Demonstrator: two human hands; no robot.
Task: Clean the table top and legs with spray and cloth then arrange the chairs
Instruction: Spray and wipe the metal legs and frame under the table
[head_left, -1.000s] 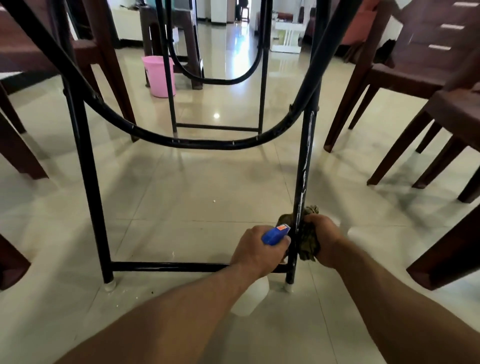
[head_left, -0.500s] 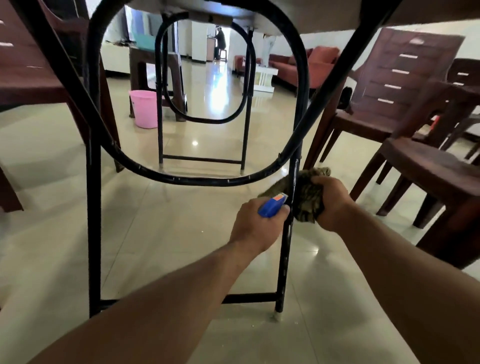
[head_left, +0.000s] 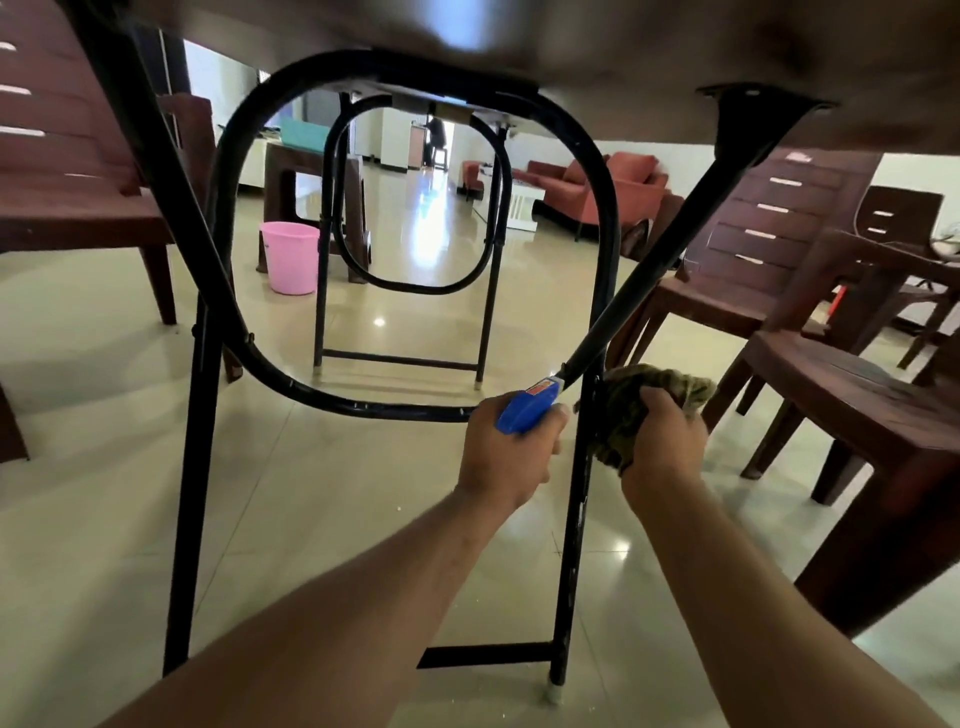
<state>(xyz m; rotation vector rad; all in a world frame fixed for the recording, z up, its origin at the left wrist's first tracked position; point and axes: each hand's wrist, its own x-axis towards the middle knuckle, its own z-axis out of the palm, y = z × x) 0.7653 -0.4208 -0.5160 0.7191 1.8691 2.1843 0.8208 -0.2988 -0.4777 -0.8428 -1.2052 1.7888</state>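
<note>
While you're looking under tabletop (head_left: 623, 62), L hand (head_left: 506, 452) is gripping blue spray bottle (head_left: 524, 410) just left of near R leg (head_left: 574, 545). R hand (head_left: 660, 441) is clutching cloth (head_left: 649, 389), pressing it vs that leg where diag brace (head_left: 675, 244) is meeting it. Brown chairs (head_left: 857, 395) are crowding R side, 3 showing; 1 L chair (head_left: 67, 171). 1 pink bucket (head_left: 290, 257) is sitting beside far leg frame (head_left: 322, 291).

I look under the table top (head_left: 623, 62). My right hand (head_left: 662, 447) grips a green-brown cloth (head_left: 644, 395) and presses it against the black metal leg (head_left: 574, 545), close to where the slanted brace (head_left: 675, 244) meets it. My left hand (head_left: 506, 452) holds the blue spray bottle (head_left: 524, 410) just beside this leg. Brown chairs (head_left: 857, 395) stand on both sides, and a pink bucket (head_left: 289, 257) stands far behind.
</note>
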